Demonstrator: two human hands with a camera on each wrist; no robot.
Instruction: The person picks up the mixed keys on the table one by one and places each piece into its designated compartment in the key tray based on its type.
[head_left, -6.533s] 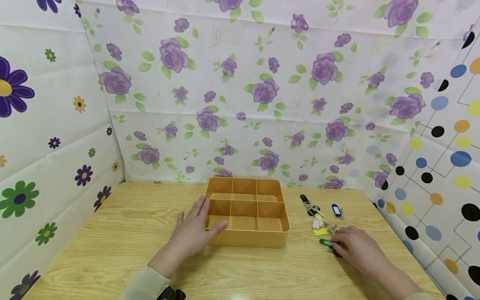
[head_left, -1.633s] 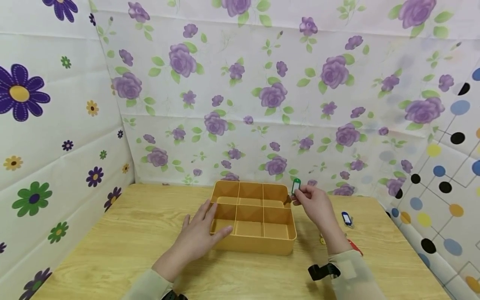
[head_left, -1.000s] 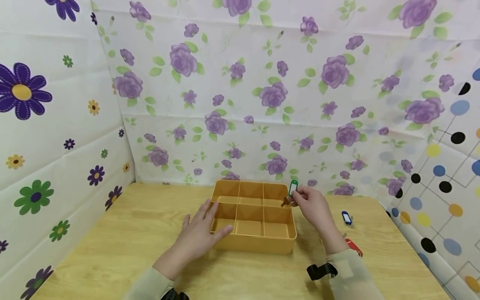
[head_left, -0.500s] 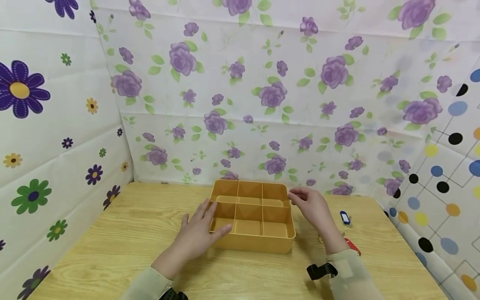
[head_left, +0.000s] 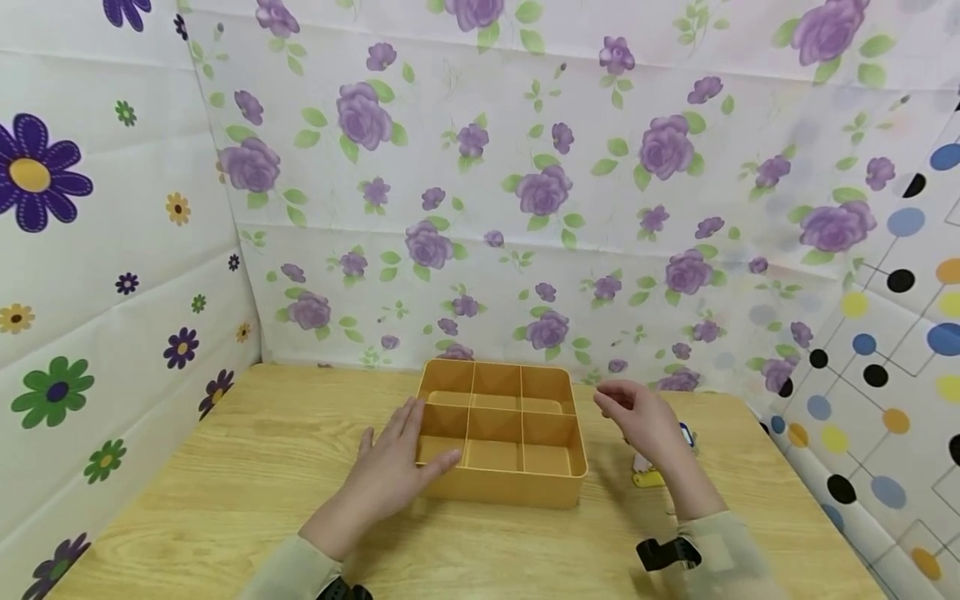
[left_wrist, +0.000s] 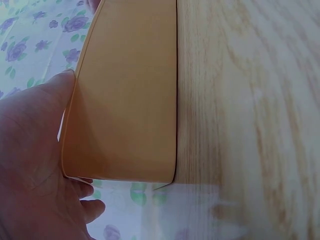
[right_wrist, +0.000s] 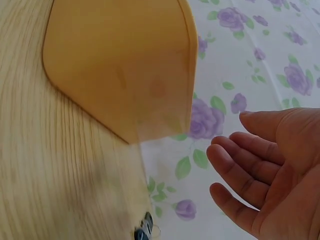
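An orange box (head_left: 501, 487) with several compartments stands on the wooden table. My left hand (head_left: 382, 471) rests on its left side, fingers straight along the rim; in the left wrist view the thumb lies at the top edge of the box wall (left_wrist: 125, 100). Just right of the box's back right corner, my right hand (head_left: 641, 417) hangs in the air, fingers loosely bent and nothing between them. Below it on the table lie a key tag in yellow (head_left: 648, 479) and a blue key tag (head_left: 686, 434), partly hidden by the right forearm. The green-tagged key is out of sight.
A floral cloth (head_left: 450, 167) hangs behind the table, with patterned cloths at both sides. The table (head_left: 262, 467) reaches around the box. In the right wrist view a dark key tag (right_wrist: 145, 226) shows at the bottom edge.
My right hand carried a green-tagged key from the table to the box's back right compartment, let it go there, and has drawn back to the right. The left hand stays on the box.
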